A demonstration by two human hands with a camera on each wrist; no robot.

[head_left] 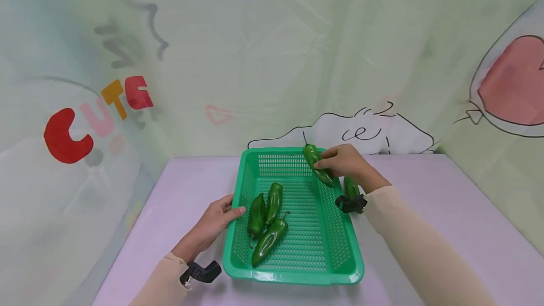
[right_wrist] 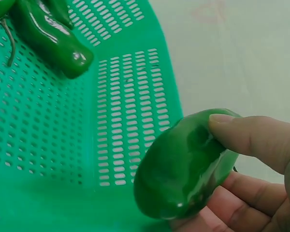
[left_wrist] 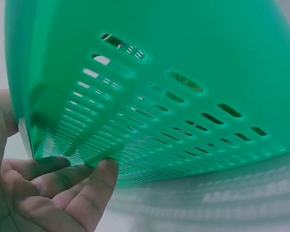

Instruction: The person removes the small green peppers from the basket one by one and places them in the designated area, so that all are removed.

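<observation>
A green plastic basket with slotted walls stands on the table, and several green peppers are in view. Three of them, among them one pepper, lie together in the basket's left half. My left hand grips the basket's left rim, thumb over the top; in the left wrist view its fingers press the outside wall from below. Over the far right corner of the basket, my right hand pinches another green pepper between thumb and fingers. The pepper's stem end points away from me.
Outside the basket's right wall, one more green pepper lies partly hidden behind my right wrist. The pale table ends at a printed cloth backdrop that closes off the back and sides.
</observation>
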